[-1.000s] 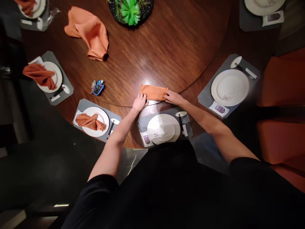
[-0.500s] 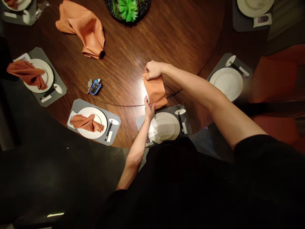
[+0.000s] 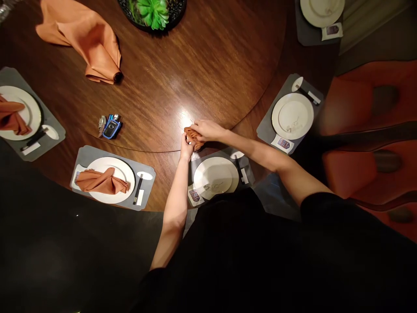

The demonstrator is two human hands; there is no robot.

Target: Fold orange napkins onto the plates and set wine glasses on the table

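Observation:
Between both hands is an orange cloth napkin (image 3: 194, 138), gathered into narrow pleats and partly covered by the fingers. My left hand (image 3: 186, 147) pinches it from the near left side. From the far right, my right hand (image 3: 206, 130) grips its upper part, fingers closed. Just below the hands lies a white plate (image 3: 213, 178) on a grey placemat (image 3: 192, 169). Black chopsticks (image 3: 239, 168) and a white spoon rest (image 3: 237, 154) are to the plate's right. A small printed packet (image 3: 195, 195) sits at its lower left.
A plate (image 3: 127, 165) with a folded napkin (image 3: 104, 180) stands to the left. A blue key fob (image 3: 111, 127) and a heap of orange cloth (image 3: 87, 39) lie on the wooden table (image 3: 195, 65), near a potted succulent (image 3: 153, 13). Orange chairs (image 3: 352, 174) stand at right.
The napkin, hanging as a flat panel before, is now bunched into a small pleated bundle. My right hand has come down close to my left. The view has shifted right.

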